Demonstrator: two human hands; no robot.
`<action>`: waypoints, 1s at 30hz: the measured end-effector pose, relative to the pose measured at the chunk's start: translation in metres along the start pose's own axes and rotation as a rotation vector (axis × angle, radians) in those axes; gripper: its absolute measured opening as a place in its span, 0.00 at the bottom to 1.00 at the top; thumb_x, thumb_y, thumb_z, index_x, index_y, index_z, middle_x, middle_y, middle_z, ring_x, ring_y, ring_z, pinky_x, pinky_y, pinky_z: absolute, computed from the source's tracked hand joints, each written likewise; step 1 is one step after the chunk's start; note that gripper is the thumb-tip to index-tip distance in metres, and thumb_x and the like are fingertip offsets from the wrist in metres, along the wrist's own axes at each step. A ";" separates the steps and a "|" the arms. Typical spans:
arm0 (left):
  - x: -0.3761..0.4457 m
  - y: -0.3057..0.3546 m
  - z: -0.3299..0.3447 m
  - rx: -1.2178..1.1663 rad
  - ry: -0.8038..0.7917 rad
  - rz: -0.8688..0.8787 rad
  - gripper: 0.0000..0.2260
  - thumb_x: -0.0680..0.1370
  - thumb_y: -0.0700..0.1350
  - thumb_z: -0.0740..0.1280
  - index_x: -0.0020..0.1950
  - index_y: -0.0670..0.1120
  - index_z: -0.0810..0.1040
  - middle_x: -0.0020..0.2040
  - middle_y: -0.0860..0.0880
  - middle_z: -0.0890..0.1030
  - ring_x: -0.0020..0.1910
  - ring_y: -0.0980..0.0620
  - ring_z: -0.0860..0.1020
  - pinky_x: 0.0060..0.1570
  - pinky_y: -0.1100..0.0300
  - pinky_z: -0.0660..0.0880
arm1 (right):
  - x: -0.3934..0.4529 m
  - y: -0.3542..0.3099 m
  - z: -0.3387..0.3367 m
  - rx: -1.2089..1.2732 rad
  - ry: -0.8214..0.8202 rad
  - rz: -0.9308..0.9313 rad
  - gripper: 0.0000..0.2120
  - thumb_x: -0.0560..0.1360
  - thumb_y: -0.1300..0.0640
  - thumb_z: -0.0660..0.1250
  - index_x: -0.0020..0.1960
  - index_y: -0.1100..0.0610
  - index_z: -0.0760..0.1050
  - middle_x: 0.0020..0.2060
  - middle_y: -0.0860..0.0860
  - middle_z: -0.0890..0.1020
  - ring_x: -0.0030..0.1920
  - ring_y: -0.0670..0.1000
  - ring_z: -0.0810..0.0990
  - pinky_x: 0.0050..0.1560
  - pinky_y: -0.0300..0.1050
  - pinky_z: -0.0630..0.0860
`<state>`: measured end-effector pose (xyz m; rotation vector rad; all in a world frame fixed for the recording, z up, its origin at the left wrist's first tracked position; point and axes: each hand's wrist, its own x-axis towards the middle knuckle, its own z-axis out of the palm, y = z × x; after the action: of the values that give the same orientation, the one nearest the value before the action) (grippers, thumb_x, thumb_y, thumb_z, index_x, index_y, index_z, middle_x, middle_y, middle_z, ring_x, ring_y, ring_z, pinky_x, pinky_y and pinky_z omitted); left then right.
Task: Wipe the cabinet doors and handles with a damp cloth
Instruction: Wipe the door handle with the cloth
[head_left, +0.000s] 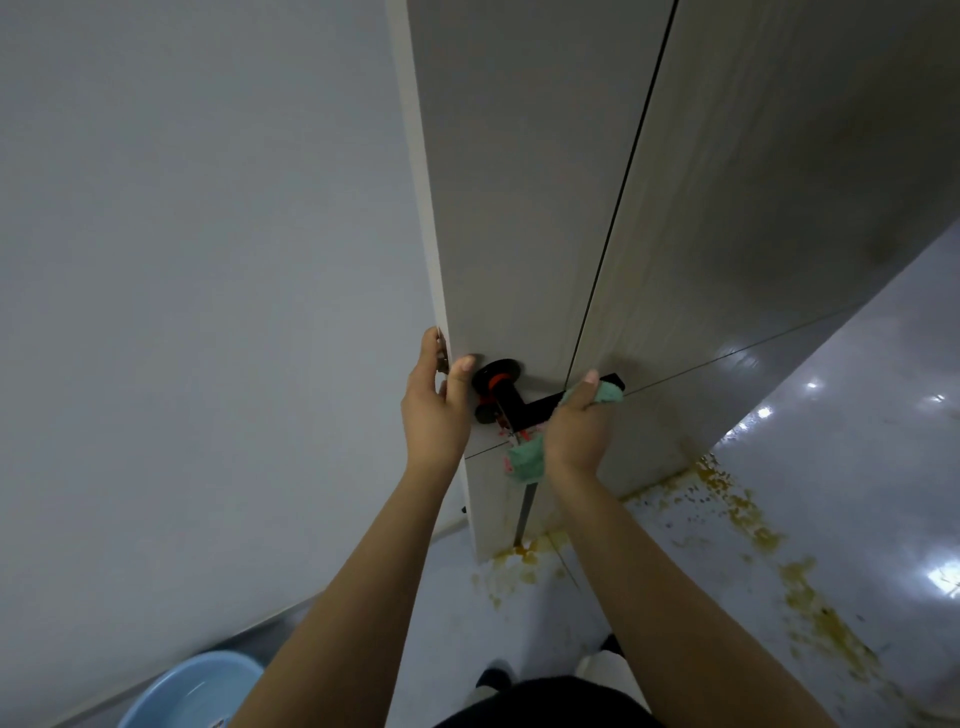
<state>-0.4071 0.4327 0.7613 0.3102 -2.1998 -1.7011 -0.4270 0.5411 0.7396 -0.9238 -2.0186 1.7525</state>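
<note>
The left hand is gripping the edge of the grey door, fingers curled round it and thumb lying on its face. The right hand is closing its grip on a green cloth, pressing it round the black lever handle. A blue basin is sitting on the floor at lower left; its contents cannot be made out.

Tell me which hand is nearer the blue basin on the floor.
Left. The left hand grips the door edge, on the blue basin's side. The right hand wipes the black handle with the green cloth, farther away.
</note>
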 end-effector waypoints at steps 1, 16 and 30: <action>-0.001 0.002 0.003 -0.002 0.011 0.007 0.12 0.82 0.46 0.61 0.65 0.56 0.69 0.53 0.58 0.77 0.51 0.69 0.74 0.48 0.80 0.67 | -0.005 -0.002 0.005 0.016 0.016 0.015 0.24 0.82 0.49 0.53 0.54 0.72 0.71 0.46 0.65 0.79 0.44 0.60 0.79 0.37 0.44 0.69; 0.001 -0.004 -0.001 0.000 -0.019 0.042 0.19 0.81 0.49 0.60 0.71 0.46 0.69 0.60 0.49 0.78 0.58 0.56 0.74 0.55 0.72 0.71 | 0.044 -0.007 -0.018 -0.316 -0.112 -0.347 0.19 0.82 0.53 0.54 0.67 0.65 0.67 0.58 0.62 0.74 0.56 0.60 0.74 0.53 0.47 0.70; 0.000 0.000 0.001 0.007 0.001 0.053 0.10 0.82 0.46 0.60 0.62 0.47 0.73 0.49 0.55 0.79 0.48 0.66 0.76 0.43 0.75 0.70 | -0.008 -0.020 -0.001 -1.132 -0.323 -0.925 0.24 0.82 0.49 0.45 0.45 0.60 0.75 0.36 0.56 0.82 0.37 0.56 0.77 0.52 0.50 0.66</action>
<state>-0.4078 0.4333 0.7611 0.2520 -2.1940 -1.6651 -0.4257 0.5365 0.7604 0.2059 -2.9234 0.1987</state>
